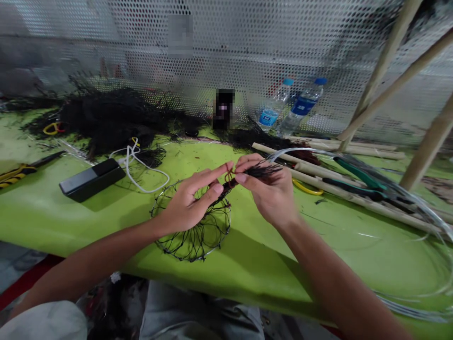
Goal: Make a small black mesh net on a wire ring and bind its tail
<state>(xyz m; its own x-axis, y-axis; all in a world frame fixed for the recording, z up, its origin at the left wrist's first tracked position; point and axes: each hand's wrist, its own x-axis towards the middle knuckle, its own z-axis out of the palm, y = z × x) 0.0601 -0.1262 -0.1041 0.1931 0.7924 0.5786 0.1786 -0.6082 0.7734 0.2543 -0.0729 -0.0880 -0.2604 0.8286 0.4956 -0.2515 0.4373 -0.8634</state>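
Note:
A round wire hoop with black netting (193,252) rests at the table's near side, its mesh strands drawn together into a bundle that slants up to the right. My left hand (187,200) grips the gathered netting, thumb along it and index finger stretched toward a reddish-brown cord (229,179). That cord is looped around the bundle between my two hands. With thumb and fingers pinched at the cord, my right hand (271,189) also has the loose black strand ends (262,171) lying across its fingers. Exactly what sits inside the right pinch is hidden.
A black power bank (92,179) with a white cable lies left, beside yellow-black pliers (17,174). Black netting (109,115) is heaped behind. Two water bottles (300,111), wooden poles (339,189), green-handled pliers (361,177) and coiled wire (421,309) occupy the right.

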